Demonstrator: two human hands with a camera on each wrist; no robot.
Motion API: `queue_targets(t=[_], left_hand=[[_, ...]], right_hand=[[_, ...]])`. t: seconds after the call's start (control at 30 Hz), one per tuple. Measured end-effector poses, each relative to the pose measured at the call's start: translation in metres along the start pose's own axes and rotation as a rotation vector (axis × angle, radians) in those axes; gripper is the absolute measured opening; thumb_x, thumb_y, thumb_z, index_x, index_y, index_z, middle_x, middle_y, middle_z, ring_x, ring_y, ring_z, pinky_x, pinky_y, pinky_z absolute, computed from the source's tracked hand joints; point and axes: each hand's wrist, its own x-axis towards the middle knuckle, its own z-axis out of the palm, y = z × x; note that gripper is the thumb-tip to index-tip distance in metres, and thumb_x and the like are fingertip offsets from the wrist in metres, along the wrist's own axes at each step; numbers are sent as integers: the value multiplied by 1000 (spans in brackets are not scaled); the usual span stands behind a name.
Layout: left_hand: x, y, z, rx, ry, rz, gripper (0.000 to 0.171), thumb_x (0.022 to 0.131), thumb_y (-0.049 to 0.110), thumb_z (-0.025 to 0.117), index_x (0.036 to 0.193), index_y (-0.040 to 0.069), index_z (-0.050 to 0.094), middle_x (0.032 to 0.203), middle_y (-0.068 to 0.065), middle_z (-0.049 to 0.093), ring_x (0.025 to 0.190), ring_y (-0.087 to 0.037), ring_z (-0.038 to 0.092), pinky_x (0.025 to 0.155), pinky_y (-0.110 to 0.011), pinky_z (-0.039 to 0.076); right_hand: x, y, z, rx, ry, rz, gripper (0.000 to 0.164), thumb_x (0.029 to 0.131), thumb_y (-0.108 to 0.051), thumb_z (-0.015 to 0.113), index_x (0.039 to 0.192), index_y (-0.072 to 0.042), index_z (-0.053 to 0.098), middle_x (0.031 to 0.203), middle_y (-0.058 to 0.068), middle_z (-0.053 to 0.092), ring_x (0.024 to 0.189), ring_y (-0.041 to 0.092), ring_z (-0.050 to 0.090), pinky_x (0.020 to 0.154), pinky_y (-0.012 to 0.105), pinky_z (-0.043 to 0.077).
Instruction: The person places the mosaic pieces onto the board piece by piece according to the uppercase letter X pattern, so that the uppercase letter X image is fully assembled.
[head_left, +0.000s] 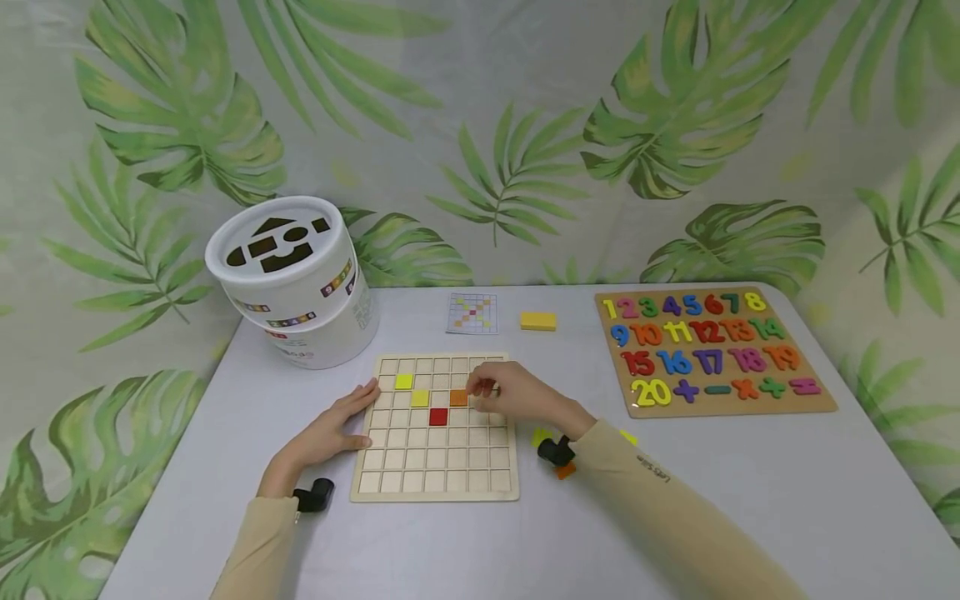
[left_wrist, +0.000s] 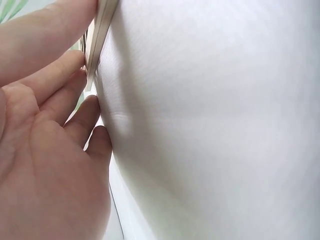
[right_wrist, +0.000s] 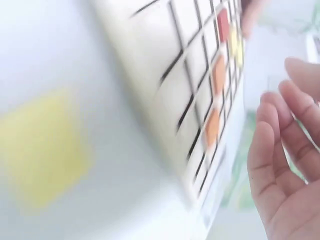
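Note:
A pale wooden grid board (head_left: 435,494) lies on the table with thin square tiles in some cells. The head view shows two yellow tiles (head_left: 404,381), a red tile (head_left: 438,417) and an orange tile (head_left: 458,398). In the right wrist view a second orange tile (right_wrist: 212,128) sits nearer the board's edge. My left hand (head_left: 330,429) rests at the board's left edge, fingers extended and thumb by the rim. My right hand (head_left: 517,390) hovers above the upper right cells, its fingers loosely bent. Nothing shows between thumb and fingers in the right wrist view.
Loose yellow and orange tiles (head_left: 566,471) lie under my right forearm. Behind the board are a small pattern card (head_left: 472,314) and a yellow block (head_left: 538,322). A white lidded bucket (head_left: 315,308) stands back left, a number puzzle board (head_left: 735,406) lies right.

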Motion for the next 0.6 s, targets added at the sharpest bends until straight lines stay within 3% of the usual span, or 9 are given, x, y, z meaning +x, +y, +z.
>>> queue_targets(t=[0.23,0.4,0.6], left_hand=[[-1,-2,0,-1,1,-12,80,81,9,72,148,0,29,158,-12,13,143,-37,4,112,-57,6],[-1,-1,0,-5,-1,-7,80,81,8,72,148,-1,29,158,-12,13,143,-38,4,112,-57,6],[0,0,1,4,1,-5,80,81,8,72,148,0,29,158,-12,13,143,-37,5,112,-57,7]], right_hand=[[-64,33,-31,25,51,77,13,86,-4,68,99,-3,66,92,2,65,80,14,56,71,27,51],[-115,55,-39,12,79,144,13,87,-5,68,100,-6,67,93,1,66,81,14,55,74,27,52],[-164,64,-40,23,125,183,15,84,-5,71,99,-6,67,91,1,65,80,11,55,71,24,52]])
